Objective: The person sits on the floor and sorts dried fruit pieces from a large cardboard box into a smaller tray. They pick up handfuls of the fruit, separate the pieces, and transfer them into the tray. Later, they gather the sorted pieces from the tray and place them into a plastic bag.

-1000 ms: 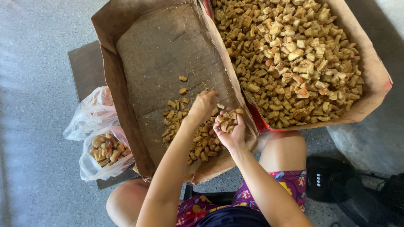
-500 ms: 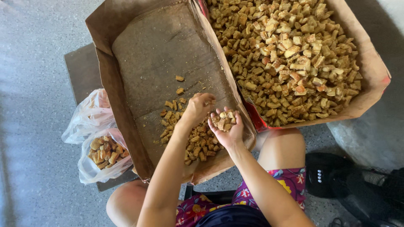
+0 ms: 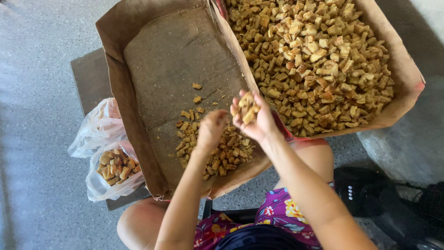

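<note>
My right hand (image 3: 253,121) is cupped palm up and holds a small heap of brown fried pieces (image 3: 246,108), above the wall between two cardboard boxes. My left hand (image 3: 212,128) hangs just left of it with the fingers pinched together over a low pile of the same pieces (image 3: 217,148) in the left box (image 3: 138,115). I cannot tell whether the pinched fingers hold a piece. The right box (image 3: 402,69) is nearly full of pieces (image 3: 314,60).
A clear plastic bag (image 3: 113,166) with some pieces lies left of the left box on a dark low board (image 3: 88,78). A black device (image 3: 365,192) sits on the grey floor at the lower right. My knees are under the boxes.
My right hand has risen and shifted toward the right box with its handful. My left hand has dropped from the handful toward the small pile.
</note>
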